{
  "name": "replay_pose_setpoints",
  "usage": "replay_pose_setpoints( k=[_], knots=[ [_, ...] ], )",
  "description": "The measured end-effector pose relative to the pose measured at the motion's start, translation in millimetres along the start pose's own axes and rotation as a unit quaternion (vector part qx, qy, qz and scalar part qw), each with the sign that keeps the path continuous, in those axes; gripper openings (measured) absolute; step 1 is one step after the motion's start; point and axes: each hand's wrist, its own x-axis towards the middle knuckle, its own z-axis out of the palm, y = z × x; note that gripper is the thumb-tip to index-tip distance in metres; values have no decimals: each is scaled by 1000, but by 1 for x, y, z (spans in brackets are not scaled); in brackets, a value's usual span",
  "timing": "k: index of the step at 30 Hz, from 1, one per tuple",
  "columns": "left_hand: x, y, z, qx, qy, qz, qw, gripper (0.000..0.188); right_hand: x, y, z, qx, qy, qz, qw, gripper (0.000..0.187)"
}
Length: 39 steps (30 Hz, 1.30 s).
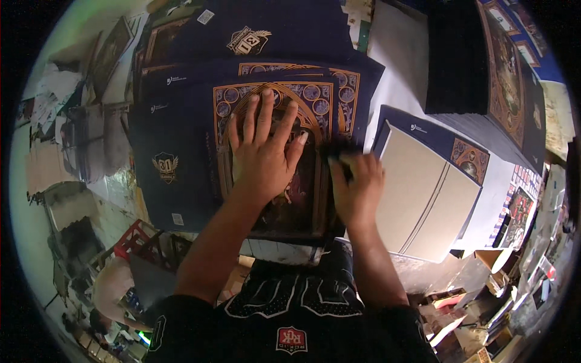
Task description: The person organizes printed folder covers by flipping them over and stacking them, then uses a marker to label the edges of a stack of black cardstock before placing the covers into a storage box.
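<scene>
My left hand [261, 154] lies flat with its fingers spread on a dark blue printed book cover [193, 202]. The cover is spread open, with an ornate gold-framed picture on its right part and a small winged emblem on its left. By the picture's right edge, my right hand [359, 190] is closed, its fingertips pressed round a small dark thing [336, 150] too blurred to name. Other covers of the same kind [290, 30] lie beneath and beyond it.
To the right lies a cover with bare grey-beige boards [423, 187] facing up. A tall stack of dark covers [457, 66] stands at the far right on a pale work surface [393, 60]. A red crate [134, 237] and another person [113, 290] are at the lower left.
</scene>
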Motion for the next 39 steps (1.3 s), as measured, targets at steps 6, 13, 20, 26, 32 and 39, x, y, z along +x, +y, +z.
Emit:
replay_pose_setpoints(
  k=[6, 13, 20, 26, 32, 39],
  knots=[
    [6, -1, 3, -29, 10, 10, 999, 49, 88, -2, 14, -66, 83, -65, 992, 15],
    [3, 1, 0, -15, 5, 4, 1000, 49, 53, 7, 15, -46, 57, -53, 996, 16],
    [-5, -9, 3, -17, 21, 2, 1000, 50, 5, 2, 11, 13, 24, -20, 999, 19],
    [6, 8, -4, -19, 20, 13, 1000, 49, 88, 6, 13, -39, 125, -25, 991, 17],
    [-4, -7, -1, 15, -5, 0, 1000, 50, -26, 22, 14, 35, 36, 44, 998, 18],
    [3, -4, 3, 48, 16, 30, 998, 50, 62, 27, 11, 93, 107, 54, 988, 23]
  ],
)
